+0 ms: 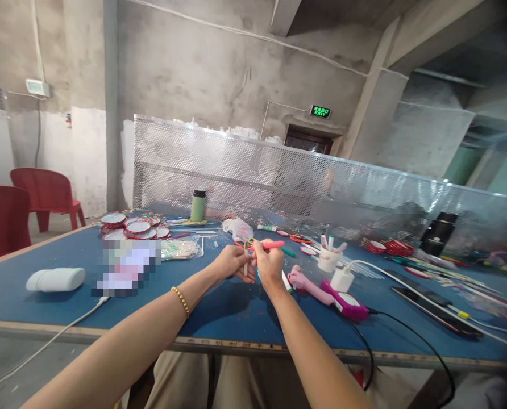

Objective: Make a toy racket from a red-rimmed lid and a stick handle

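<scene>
My left hand (pixel 230 262) is closed on a small, pale flat stick (pixel 245 266) held upright, with some green and other colour near its top. In my right hand (pixel 269 262) is a bright pink-red pen (pixel 274 245), its tip end pointing left towards the upper part of the stick. Both hands are close together just above the blue tabletop. Behind them lies a crumpled clear plastic bag (pixel 237 228). A green pen (pixel 287 251) rests beyond my right hand. The exact contact between pen and stick is too small to tell.
Red-rimmed round pieces (pixel 138 226) are piled at left, near a bag of wooden sticks (pixel 180 249) and a white bottle (pixel 55 279). On the right stand a white cup of pens (pixel 329 258), a purple power strip (pixel 347 304) with cables, and a black phone (pixel 436 311).
</scene>
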